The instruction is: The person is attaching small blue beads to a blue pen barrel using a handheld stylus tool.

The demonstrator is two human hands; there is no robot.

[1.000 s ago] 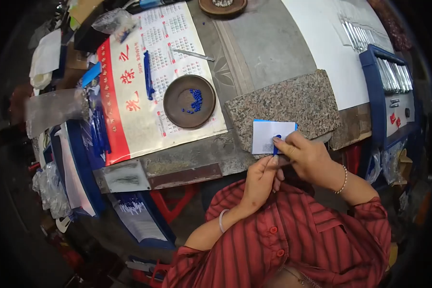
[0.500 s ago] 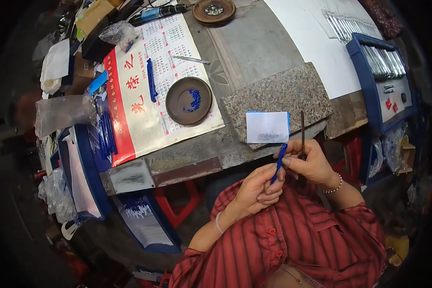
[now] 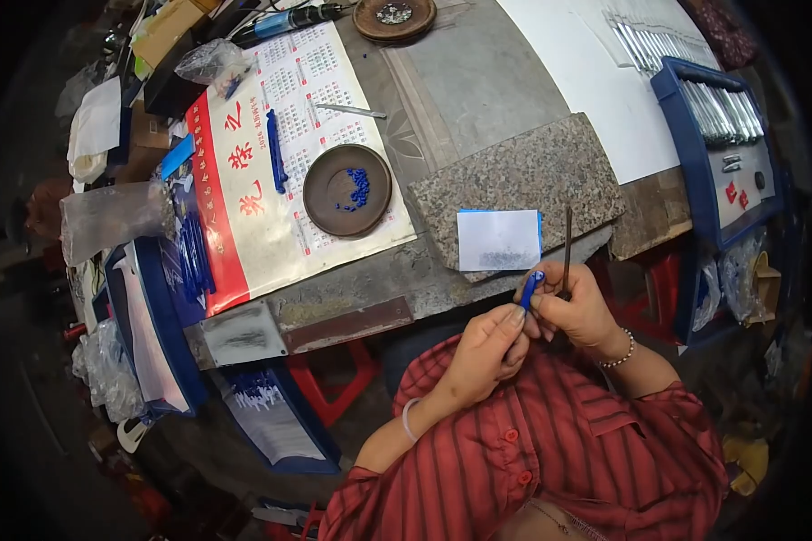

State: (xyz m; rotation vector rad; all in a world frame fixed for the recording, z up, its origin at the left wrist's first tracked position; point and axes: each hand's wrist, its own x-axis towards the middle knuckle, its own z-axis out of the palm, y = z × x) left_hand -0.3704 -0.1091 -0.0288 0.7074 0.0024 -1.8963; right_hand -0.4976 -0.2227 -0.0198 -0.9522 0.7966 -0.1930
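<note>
blue stick [image 3: 530, 290], top end beyond left grip [image 3: 487, 350]

To your left, the calendar sheet [image 3: 275, 252] bears large red characters [image 3: 242, 157], small-print grids [image 3: 318, 65] and pale lettering [image 3: 210, 194] on its red band [image 3: 229, 261].

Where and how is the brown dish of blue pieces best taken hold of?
Grip the brown dish by opposite edges of its bare rim, probably coming from the person's side: it is round, shallow and flat on the calendar sheet, and the loose blue pieces inside suggest keeping it level.
</note>
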